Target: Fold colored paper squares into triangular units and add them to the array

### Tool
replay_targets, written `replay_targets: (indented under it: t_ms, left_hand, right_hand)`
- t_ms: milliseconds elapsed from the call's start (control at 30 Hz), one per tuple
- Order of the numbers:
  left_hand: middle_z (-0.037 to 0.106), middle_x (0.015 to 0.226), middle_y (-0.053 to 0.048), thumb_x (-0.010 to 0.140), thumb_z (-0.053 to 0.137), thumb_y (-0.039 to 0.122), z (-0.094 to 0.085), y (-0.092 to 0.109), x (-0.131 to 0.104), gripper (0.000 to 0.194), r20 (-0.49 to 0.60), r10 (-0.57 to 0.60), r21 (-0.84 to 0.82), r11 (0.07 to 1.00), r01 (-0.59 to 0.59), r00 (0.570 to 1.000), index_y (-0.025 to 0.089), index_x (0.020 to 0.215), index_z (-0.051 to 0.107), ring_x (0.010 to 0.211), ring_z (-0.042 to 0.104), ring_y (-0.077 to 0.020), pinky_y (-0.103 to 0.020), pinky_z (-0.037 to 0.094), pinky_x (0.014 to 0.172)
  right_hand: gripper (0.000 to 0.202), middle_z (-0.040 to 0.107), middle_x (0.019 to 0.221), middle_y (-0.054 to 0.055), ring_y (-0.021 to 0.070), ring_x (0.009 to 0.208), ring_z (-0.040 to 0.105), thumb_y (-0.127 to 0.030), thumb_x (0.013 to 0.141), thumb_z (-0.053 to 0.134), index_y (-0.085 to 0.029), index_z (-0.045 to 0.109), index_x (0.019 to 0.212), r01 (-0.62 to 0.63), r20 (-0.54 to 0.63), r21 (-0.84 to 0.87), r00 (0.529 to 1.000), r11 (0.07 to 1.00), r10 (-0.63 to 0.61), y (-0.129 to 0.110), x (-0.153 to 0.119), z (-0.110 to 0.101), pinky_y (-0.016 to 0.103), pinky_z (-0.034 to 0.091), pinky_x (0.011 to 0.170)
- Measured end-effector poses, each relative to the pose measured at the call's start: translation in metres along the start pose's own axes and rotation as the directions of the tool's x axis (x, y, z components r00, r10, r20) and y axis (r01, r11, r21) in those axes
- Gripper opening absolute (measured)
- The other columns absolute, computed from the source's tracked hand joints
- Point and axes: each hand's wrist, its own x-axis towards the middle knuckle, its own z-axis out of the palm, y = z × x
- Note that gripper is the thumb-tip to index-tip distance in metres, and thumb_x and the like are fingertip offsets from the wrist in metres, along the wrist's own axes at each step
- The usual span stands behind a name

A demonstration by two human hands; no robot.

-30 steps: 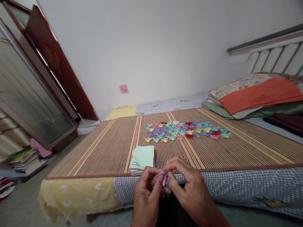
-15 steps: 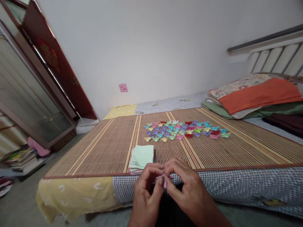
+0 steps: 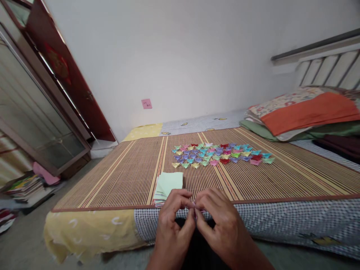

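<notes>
My left hand [image 3: 177, 217] and my right hand [image 3: 218, 219] meet fingertip to fingertip at the bed's near edge. Pinched between both is a small piece of pink folded paper [image 3: 195, 214], mostly hidden by the fingers. Just beyond my left hand lies a stack of paper sheets [image 3: 169, 183], pale green on top. Farther back, several rows of small folded paper shapes [image 3: 222, 153] in many colours stand on the striped mat [image 3: 120, 176].
Folded bedding [image 3: 309, 112] with an orange band is piled at the right, beside dark cloth [image 3: 340, 146]. A pink note [image 3: 146, 104] is on the wall. On the left are a dark red door [image 3: 64, 71] and stacked books [image 3: 25, 189].
My fingertips have drawn closer together around the pink paper, covering more of it. My left hand's fingers have shifted slightly upward. The stack and the paper rows stay put.
</notes>
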Motion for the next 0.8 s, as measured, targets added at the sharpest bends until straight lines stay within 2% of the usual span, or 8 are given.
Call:
replay_targets:
  t_ms: [167, 400, 500, 567, 633, 700, 800]
  left_hand:
    - [0.071, 0.094, -0.004, 0.084, 0.061, 0.007, 0.0036, -0.0018, -0.0005, 0.017, -0.05, -0.033, -0.053, 0.998, 0.03, 0.998, 0.022, 0.076, 0.065, 0.091, 0.067, -0.0202, -0.028, 0.049, 0.081]
    - [0.07, 0.095, -0.004, 0.086, 0.062, 0.014, 0.0035, -0.0066, -0.0059, 0.011, -0.098, -0.212, -0.217, 0.958, 0.187, 0.972, 0.022, 0.078, 0.064, 0.093, 0.066, -0.0211, -0.028, 0.049, 0.079]
    - [0.07, 0.099, -0.005, 0.089, 0.061, 0.017, 0.0056, -0.0051, -0.0076, 0.01, -0.056, -0.217, -0.253, 0.947, 0.196, 0.975, 0.022, 0.08, 0.063, 0.095, 0.066, -0.0212, -0.029, 0.049, 0.083]
    - [0.07, 0.103, -0.005, 0.09, 0.064, 0.02, 0.0074, -0.0033, -0.0074, 0.003, -0.025, -0.239, -0.255, 0.94, 0.225, 0.971, 0.022, 0.091, 0.065, 0.098, 0.066, -0.0219, -0.03, 0.049, 0.085]
    - [0.07, 0.105, -0.005, 0.089, 0.068, 0.024, 0.0086, -0.0016, -0.0059, 0.012, 0.014, -0.286, -0.246, 0.928, 0.281, 0.958, 0.022, 0.101, 0.066, 0.098, 0.066, -0.0224, -0.03, 0.049, 0.083]
    - [0.07, 0.1, -0.005, 0.09, 0.069, 0.028, 0.0089, -0.0007, -0.0039, 0.01, 0.067, -0.296, -0.254, 0.918, 0.303, 0.953, 0.021, 0.097, 0.066, 0.094, 0.065, -0.0219, -0.03, 0.049, 0.082]
    - [0.068, 0.091, -0.004, 0.094, 0.064, 0.031, 0.0089, -0.0022, -0.003, 0.015, 0.117, -0.25, -0.307, 0.911, 0.274, 0.961, 0.019, 0.084, 0.064, 0.088, 0.064, -0.0202, -0.029, 0.049, 0.081]
  right_hand:
    - [0.022, 0.061, 0.082, 0.004, 0.0222, 0.079, 0.054, 0.001, 0.087, 0.052, -0.021, 0.049, 0.083, -0.02, 0.018, -0.005, 1.0, 1.0, 0.02, -0.0003, -0.0011, 0.0009, 0.036, 0.042, 0.071]
    - [0.025, 0.058, 0.079, 0.003, 0.0208, 0.078, 0.053, 0.001, 0.088, 0.05, -0.022, 0.046, 0.081, -0.06, -0.013, 0.031, 0.998, 0.998, 0.06, 0.0013, -0.0017, -0.0007, 0.034, 0.041, 0.07]
    - [0.025, 0.058, 0.079, 0.003, 0.0207, 0.078, 0.053, 0.002, 0.087, 0.05, -0.022, 0.047, 0.081, -0.05, -0.002, 0.046, 0.999, 0.998, 0.05, 0.0017, -0.0014, -0.0004, 0.034, 0.041, 0.07]
    - [0.025, 0.059, 0.08, 0.003, 0.0209, 0.078, 0.053, 0.003, 0.087, 0.05, -0.022, 0.048, 0.082, -0.046, 0.02, 0.055, 0.999, 0.997, 0.045, 0.0018, -0.0018, 0.0004, 0.034, 0.041, 0.07]
    - [0.024, 0.059, 0.081, 0.003, 0.0209, 0.079, 0.053, 0.003, 0.086, 0.05, -0.021, 0.049, 0.083, -0.04, 0.021, 0.065, 0.999, 0.997, 0.038, 0.0021, -0.0029, 0.0012, 0.033, 0.041, 0.07]
    - [0.025, 0.059, 0.081, 0.003, 0.0203, 0.079, 0.054, 0.003, 0.086, 0.049, -0.021, 0.049, 0.083, -0.029, 0.005, 0.072, 1.0, 0.997, 0.028, 0.003, -0.004, 0.0016, 0.032, 0.042, 0.07]
    - [0.025, 0.059, 0.081, 0.003, 0.0199, 0.079, 0.054, 0.004, 0.086, 0.05, -0.02, 0.049, 0.082, -0.026, -0.014, 0.066, 1.0, 0.997, 0.027, 0.0045, -0.0049, 0.001, 0.032, 0.042, 0.07]
